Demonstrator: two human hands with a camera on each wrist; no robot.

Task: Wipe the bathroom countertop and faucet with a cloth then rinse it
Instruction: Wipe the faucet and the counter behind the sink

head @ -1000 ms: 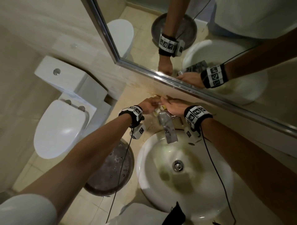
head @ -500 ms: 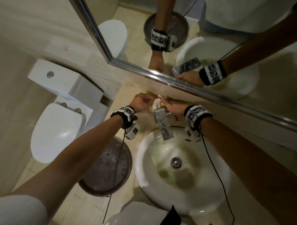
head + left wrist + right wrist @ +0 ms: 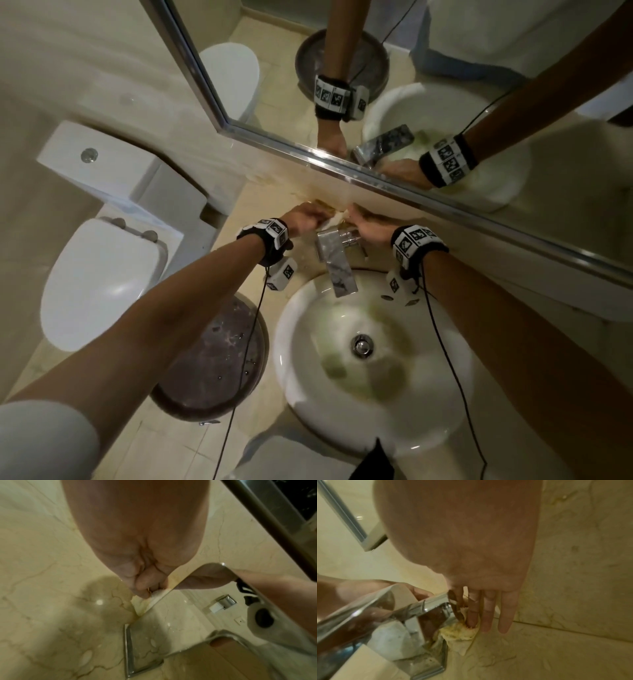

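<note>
Cloth behind faucet, twelve o'clock of basin: left hand grip pinched it; right hand grip spread, pressing. Best sawed taut, both ends alternately.

Head view steeply down over sink, wrist views close, sharing faucet

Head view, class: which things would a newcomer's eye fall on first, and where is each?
Both hands meet behind the faucet, against the wall under the mirror, working a pale cloth. Below lies the stained white sink; a toilet stands far left.
</note>
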